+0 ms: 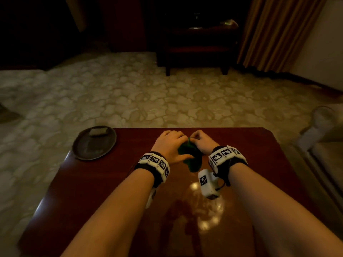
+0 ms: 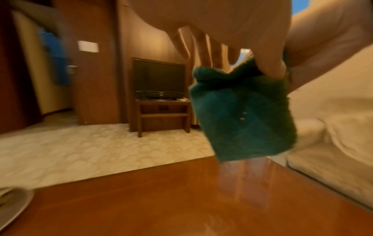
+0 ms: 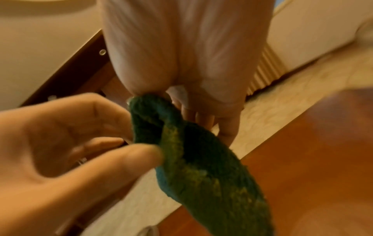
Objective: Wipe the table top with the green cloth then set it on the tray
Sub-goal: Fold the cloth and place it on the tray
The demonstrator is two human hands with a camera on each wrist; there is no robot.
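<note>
The green cloth (image 1: 191, 161) hangs bunched between both hands, just above the middle of the dark red wooden table (image 1: 104, 186). My left hand (image 1: 177, 144) pinches the cloth's left upper edge; its thumb (image 2: 271, 65) presses into the fabric (image 2: 242, 119). My right hand (image 1: 195, 139) pinches the cloth (image 3: 201, 167) at its top corner. The left hand's fingers (image 3: 141, 154) meet the cloth from the side. The cloth's lower edge hangs slightly above the table (image 2: 161, 199). A round dark tray (image 1: 87, 151) sits on the table's far left corner.
A small pale block (image 1: 97, 131) lies on the tray's far side. Patterned carpet (image 1: 130, 93) surrounds the table. A TV (image 2: 159, 79) on a wooden stand is across the room, beside a curtain (image 1: 278, 30). Pale upholstered furniture (image 1: 326, 145) flanks the table's right.
</note>
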